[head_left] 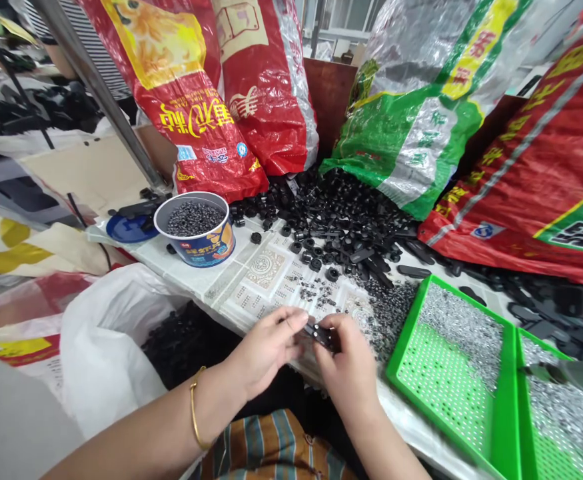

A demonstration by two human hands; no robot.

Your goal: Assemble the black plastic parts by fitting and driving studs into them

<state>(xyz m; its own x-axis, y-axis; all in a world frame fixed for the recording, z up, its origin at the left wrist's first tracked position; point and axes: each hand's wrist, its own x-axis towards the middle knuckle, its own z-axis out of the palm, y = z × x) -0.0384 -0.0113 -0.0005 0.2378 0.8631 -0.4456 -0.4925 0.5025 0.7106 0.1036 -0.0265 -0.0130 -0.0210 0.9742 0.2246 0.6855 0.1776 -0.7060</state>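
Between my two hands, at the front edge of the table, is a small black plastic part (322, 335) with shiny metal dots on it. My right hand (348, 363) pinches it between thumb and fingers. My left hand (271, 347), with a gold bangle at the wrist, grips its left end with thumb and fingertips. Just beyond my hands, small dark pieces (321, 291) lie scattered on the patterned table covering (256, 297). To the right is a green perforated tray (446, 387) with many small silvery pieces in its upper part.
A blue tub (204, 248) of small dark pieces stands at left. Black parts (331, 207) are heaped before red bags (271, 93) and a green bag (401, 140). A second green tray (546, 440) is at far right. An open white sack (101, 340) hangs lower left. A person in stripes (96, 53) is behind.
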